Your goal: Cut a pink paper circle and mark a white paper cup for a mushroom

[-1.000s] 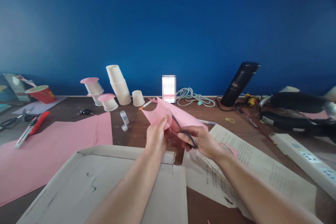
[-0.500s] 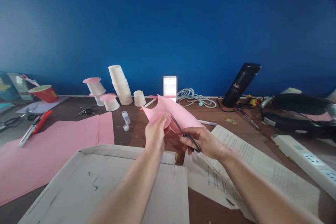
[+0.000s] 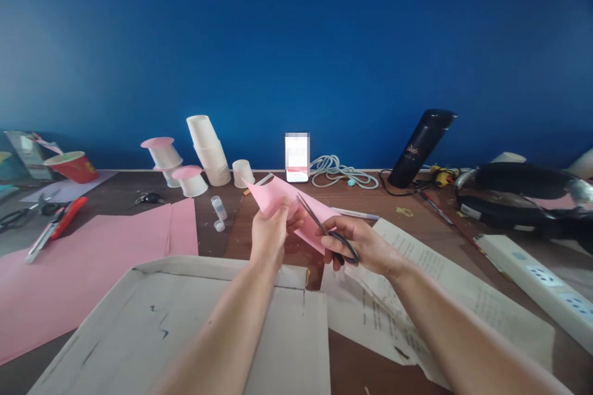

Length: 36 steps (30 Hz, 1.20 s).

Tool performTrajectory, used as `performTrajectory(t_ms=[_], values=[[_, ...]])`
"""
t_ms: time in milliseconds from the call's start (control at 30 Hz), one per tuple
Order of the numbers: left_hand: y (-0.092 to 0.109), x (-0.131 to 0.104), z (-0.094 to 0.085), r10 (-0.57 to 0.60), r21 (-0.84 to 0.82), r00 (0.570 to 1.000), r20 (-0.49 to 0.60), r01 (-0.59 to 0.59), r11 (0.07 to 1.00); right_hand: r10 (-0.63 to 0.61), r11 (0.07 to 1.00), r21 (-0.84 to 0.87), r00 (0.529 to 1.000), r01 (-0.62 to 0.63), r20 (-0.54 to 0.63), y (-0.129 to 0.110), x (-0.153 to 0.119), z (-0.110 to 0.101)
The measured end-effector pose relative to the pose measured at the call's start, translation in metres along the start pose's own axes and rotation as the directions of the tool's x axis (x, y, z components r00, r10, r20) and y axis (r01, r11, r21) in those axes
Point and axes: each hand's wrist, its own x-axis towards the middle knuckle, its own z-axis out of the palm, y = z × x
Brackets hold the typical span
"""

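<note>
Pinching pink paper (image 3: 315,203) in the fingers of the left hand (image 3: 270,234), raised above the tabletop (image 3: 245,231), while gripping scissors (image 3: 315,217) in the fingers of the right hand (image 3: 359,247), with blades slanting up across the paper. Turned it since half a second ago, now showing less curved notch, more lower edge. Reaching forward with both forearms, left over white cardboard (image 3: 115,333), right over printed sheets (image 3: 486,284).
</note>
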Motion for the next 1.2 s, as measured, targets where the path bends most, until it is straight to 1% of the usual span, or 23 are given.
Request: performTrajectory(t_ms=[200,367,500,733,933,1200], values=[[-0.0008,0.0006,-0.0020,-0.004,0.024,0.997,0.072,0.002,1.000,-0.017,1.000,0.007,1.000,0.017,-0.015,0.0010,-0.0011,-0.0023],[-0.0002,-0.0014,-0.0013,-0.031,0.040,0.992,0.126,0.026,0.999,0.005,1.000,0.019,0.999,-0.004,-0.051,-0.0010,-0.0033,-0.0025],[0.0010,-0.0021,-0.0019,-0.063,0.058,0.987,0.149,0.055,0.997,-0.041,0.999,-0.004,0.996,0.041,-0.076,0.0005,-0.0033,-0.0028],[0.0009,-0.0007,-0.0037,-0.071,0.042,0.985,0.158,0.065,0.997,-0.046,0.999,-0.021,0.990,0.043,-0.132,0.0052,-0.0016,-0.0022],[0.0000,0.0001,-0.0050,-0.084,0.002,0.982,0.166,0.085,0.996,-0.046,0.998,0.023,0.987,0.050,-0.153,0.0036,-0.0002,0.0013],[0.0032,-0.0017,-0.0053,-0.108,-0.022,0.976,0.187,0.114,0.993,-0.064,0.997,0.022,0.985,0.069,-0.158,0.0020,0.0003,0.0043]])
